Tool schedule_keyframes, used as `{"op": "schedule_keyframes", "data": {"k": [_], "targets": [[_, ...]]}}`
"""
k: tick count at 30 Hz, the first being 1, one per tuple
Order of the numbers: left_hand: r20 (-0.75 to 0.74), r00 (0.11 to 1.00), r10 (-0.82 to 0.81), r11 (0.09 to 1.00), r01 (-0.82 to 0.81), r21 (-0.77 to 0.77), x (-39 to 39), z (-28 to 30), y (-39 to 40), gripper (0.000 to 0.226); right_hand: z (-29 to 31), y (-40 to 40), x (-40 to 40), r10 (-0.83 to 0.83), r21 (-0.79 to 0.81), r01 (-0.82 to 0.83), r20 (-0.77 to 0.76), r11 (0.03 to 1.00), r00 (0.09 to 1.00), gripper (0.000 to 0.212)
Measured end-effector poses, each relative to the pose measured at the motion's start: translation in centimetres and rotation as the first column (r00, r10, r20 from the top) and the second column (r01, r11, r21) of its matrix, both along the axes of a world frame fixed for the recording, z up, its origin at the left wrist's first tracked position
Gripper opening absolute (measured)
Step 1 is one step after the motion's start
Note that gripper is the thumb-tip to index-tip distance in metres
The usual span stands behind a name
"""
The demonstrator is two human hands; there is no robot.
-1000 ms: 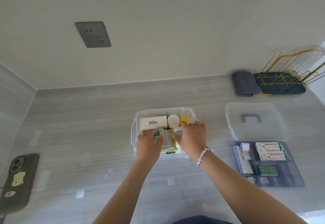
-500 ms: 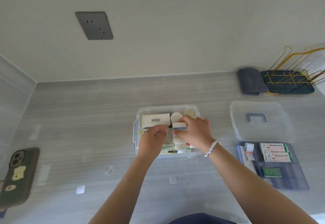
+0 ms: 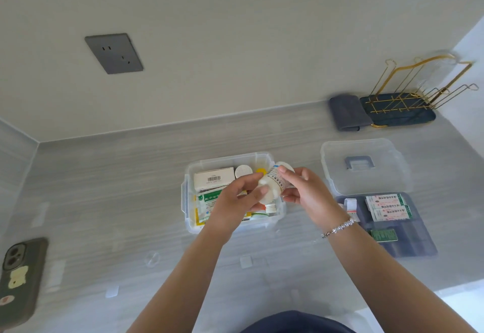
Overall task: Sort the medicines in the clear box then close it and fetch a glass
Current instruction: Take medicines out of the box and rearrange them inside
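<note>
A clear plastic box (image 3: 189, 201) stands open mid-counter, holding a white carton with a barcode (image 3: 213, 177), a green-and-white packet (image 3: 208, 199) and other medicines. Both hands hold a white medicine bottle (image 3: 272, 184) tilted above the box. My left hand (image 3: 235, 201) grips its lower end; my right hand (image 3: 305, 191) pinches its upper part. The box's clear lid (image 3: 366, 173) with a grey handle lies to the right. In front of the lid, a blue-grey insert tray (image 3: 408, 243) carries flat white-green packs (image 3: 386, 205) and a green strip (image 3: 383, 235).
A phone in a dark case (image 3: 18, 280) lies at the left edge. A gold wire rack on a dark mat (image 3: 400, 109) and a folded grey cloth (image 3: 344, 112) stand at the back right. A wall socket (image 3: 114, 53) is above the counter.
Both hands have risen out of the box with the white bottle, now held tilted above it. The view has shifted slightly.
</note>
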State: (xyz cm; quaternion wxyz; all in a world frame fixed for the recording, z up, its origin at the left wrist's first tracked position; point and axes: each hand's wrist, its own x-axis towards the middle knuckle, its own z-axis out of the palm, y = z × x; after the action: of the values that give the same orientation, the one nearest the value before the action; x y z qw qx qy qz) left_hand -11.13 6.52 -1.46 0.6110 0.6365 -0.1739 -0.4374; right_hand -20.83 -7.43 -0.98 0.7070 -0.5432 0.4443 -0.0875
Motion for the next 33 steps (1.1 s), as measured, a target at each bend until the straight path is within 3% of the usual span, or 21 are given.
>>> {"op": "schedule_keyframes", "data": {"k": [5, 9, 13, 17, 22, 25, 30, 33], "targets": [[0.102, 0.994, -0.049, 0.995, 0.04, 0.089, -1.9, -0.2, -3.0, 0.029, -1.4, -1.4, -4.8, -0.151, 0.147, 0.142, 0.05, 0.979, 0.987, 0.025], [0.299, 0.936, -0.187, 0.973, 0.135, 0.186, -4.2, -1.1, -6.3, 0.03, -3.3, -2.7, -8.4, -0.17, 0.185, 0.177, -0.054, 0.967, 0.984, 0.025], [0.349, 0.886, -0.304, 0.937, 0.213, 0.275, -6.0, -2.4, -9.2, 0.035, -5.1, -3.5, -11.0, -0.107, 0.176, 0.122, -0.097, 0.977, 0.99, 0.021], [0.408, 0.822, -0.398, 0.897, 0.256, 0.359, -7.6, -3.7, -11.0, 0.041, -5.8, -4.1, -11.2, -0.186, 0.273, 0.214, -0.127, 0.938, 0.974, 0.025], [0.421, 0.738, -0.527, 0.821, 0.316, 0.475, -8.2, -5.1, -11.5, 0.044, -5.8, -4.6, -11.5, -0.181, 0.398, 0.186, -0.05, 0.898, 0.982, 0.039], [0.385, 0.763, -0.519, 0.82, 0.318, 0.476, -8.3, -5.6, -11.1, 0.041, -6.3, -4.7, -11.4, -0.126, 0.436, 0.111, 0.005, 0.893, 0.992, 0.034], [0.35, 0.783, -0.514, 0.83, 0.352, 0.432, -8.2, -5.7, -10.5, 0.031, -6.8, -4.5, -11.8, -0.001, 0.331, -0.003, 0.012, 0.944, 1.0, 0.034], [0.311, 0.822, -0.477, 0.848, 0.339, 0.407, -8.3, -5.8, -9.9, 0.03, -7.0, -4.2, -11.9, -0.018, 0.295, 0.02, -0.009, 0.955, 1.0, 0.035]]}}
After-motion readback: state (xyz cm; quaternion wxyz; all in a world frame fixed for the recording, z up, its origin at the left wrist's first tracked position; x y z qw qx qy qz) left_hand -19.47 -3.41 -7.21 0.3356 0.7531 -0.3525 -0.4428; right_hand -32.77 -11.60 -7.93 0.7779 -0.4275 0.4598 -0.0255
